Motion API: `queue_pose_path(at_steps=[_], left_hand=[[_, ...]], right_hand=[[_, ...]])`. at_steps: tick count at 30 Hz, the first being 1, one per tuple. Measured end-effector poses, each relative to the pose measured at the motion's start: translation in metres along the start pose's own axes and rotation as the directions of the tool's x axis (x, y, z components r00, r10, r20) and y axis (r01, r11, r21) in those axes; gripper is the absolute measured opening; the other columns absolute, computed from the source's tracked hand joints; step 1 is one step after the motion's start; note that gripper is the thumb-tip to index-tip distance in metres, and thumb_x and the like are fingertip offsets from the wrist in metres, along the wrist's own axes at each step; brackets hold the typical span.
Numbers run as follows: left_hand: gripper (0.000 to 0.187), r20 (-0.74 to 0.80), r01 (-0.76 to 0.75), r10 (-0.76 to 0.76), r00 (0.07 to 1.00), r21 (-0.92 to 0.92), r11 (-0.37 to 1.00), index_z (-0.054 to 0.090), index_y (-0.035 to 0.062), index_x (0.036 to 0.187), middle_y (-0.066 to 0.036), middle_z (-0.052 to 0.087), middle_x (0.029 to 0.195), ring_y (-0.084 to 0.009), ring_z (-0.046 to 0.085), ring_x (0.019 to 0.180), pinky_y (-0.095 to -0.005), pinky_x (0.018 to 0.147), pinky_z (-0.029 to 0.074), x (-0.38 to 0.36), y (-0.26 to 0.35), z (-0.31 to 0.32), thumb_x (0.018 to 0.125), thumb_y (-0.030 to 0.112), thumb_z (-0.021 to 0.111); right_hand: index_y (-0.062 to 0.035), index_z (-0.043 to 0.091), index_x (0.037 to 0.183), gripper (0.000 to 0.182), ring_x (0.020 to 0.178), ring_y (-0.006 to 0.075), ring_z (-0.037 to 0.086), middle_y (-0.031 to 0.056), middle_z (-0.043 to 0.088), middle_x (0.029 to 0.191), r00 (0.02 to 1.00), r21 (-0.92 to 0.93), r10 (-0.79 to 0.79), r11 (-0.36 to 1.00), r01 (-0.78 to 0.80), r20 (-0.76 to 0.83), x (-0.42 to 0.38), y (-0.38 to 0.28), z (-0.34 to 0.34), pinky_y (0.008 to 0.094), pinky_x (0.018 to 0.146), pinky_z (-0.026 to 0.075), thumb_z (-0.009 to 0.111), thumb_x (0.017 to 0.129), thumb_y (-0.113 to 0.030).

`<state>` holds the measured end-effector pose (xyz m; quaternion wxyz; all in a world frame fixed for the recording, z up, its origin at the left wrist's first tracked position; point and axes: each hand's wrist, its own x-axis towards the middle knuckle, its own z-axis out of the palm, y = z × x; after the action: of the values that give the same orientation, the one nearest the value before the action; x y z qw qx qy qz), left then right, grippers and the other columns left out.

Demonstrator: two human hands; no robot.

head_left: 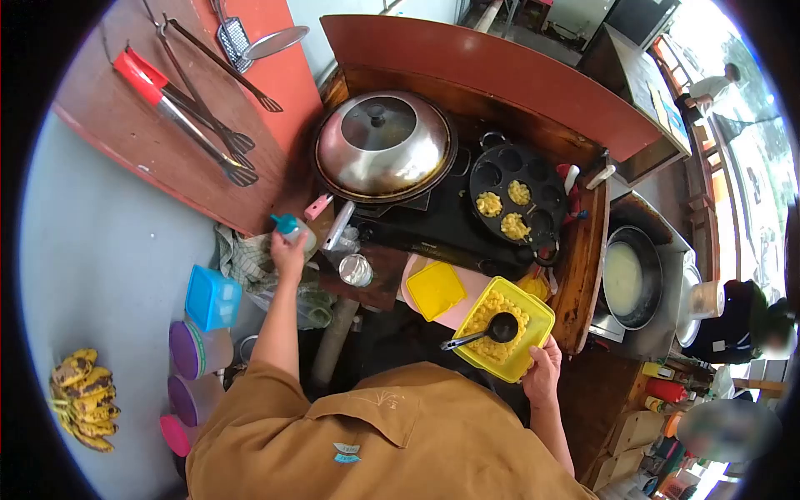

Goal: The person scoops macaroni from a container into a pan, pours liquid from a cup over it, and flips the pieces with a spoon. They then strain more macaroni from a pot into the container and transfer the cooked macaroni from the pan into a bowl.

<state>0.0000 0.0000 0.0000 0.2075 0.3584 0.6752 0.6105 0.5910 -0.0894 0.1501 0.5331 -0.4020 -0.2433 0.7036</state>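
In head view, grips a teal-capped bottle [307, 238] in the left hand [287, 257], curled around the body, left of the stove [400, 236]; with the right hand [543, 371], partly closed, holds the right edge of a yellow container [543, 315] bearing yellow pieces [486, 348] and a black ladle [502, 327], just beside that hand, well apart from the left. Includes a yellow lid [435, 291] between both hands, and beyond the container, a dark moulded pan [546, 194] with three yellow portions [514, 226].
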Motion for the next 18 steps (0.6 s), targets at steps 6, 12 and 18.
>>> queue_pose_path(at_steps=[6, 12, 18], left_hand=[[0.065, -0.044, -0.075, 0.101, 0.994, 0.403, 0.912, 0.051, -0.0003, 0.13, -0.021, 0.065, 0.119, -0.0362, 0.065, 0.11, -0.0427, 0.095, 0.049, 0.069, -0.087, 0.041, 0.08, 0.026, 0.083], [0.075, 0.086, -0.271, 0.262, 0.961, 0.473, 0.839, 0.05, -0.0015, 0.131, -0.019, 0.066, 0.118, -0.0358, 0.063, 0.112, -0.0436, 0.096, 0.049, 0.073, -0.109, 0.038, 0.073, 0.03, 0.088], [0.059, 0.021, -0.122, 0.127, 0.992, 0.47, 0.874, 0.051, -0.0044, 0.134, -0.013, 0.068, 0.111, -0.023, 0.065, 0.091, -0.0349, 0.081, 0.053, -0.053, -0.003, -0.041, 0.086, 0.015, 0.078]], right_hand=[[-0.0032, 0.058, 0.106, 0.017, 0.058, 0.0055, 0.05, 0.0022, 0.063, 0.086, 0.988, -0.067, 0.0, 0.998, -0.01, -0.153, 0.017, 0.014, 0.049, 0.0195, 0.055, 0.044, 0.058, 0.089, -0.003], [-0.0047, 0.056, 0.096, 0.007, 0.055, 0.0061, 0.049, -0.0006, 0.058, 0.074, 0.974, -0.04, -0.087, 0.996, 0.081, -0.208, 0.024, 0.013, 0.058, 0.0207, 0.049, 0.041, 0.062, 0.091, -0.005], [-0.0078, 0.051, 0.088, 0.013, 0.05, 0.0064, 0.05, 0.0, 0.058, 0.071, 0.963, 0.045, -0.17, 0.982, 0.183, -0.208, 0.014, 0.013, 0.048, 0.0201, 0.047, 0.043, 0.062, 0.093, -0.003]])
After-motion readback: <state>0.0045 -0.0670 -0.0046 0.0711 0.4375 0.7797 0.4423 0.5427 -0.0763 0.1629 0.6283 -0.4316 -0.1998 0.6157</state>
